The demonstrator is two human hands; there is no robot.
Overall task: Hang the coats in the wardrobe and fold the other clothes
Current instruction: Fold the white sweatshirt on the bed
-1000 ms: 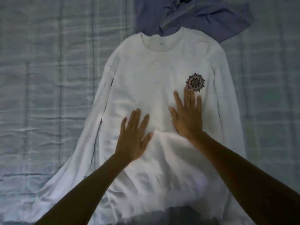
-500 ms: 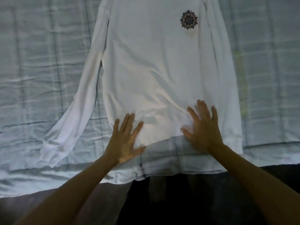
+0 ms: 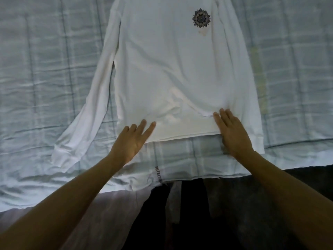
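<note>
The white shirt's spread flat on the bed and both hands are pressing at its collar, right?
Not the collar: in the head view the left hand and right hand lie flat at the hem of the white shirt, spread on the bed.

Matt white cloth sweatshirt (image 3: 171, 69) lies on a wrinkled checked cloth bedsheet (image 3: 45, 69).

The long-sleeved sweatshirt (image 3: 171, 69) is plain white, with a round flower-like emblem (image 3: 201, 17) in dark blue-grey on the chest and a faint brownish stain (image 3: 203, 32) just under it. The bedsheet (image 3: 45, 60) is pale blue-grey, checked with wide lighter bands and thin darker lines, and bears dark lettering (image 3: 158, 175) near its edge.
</note>
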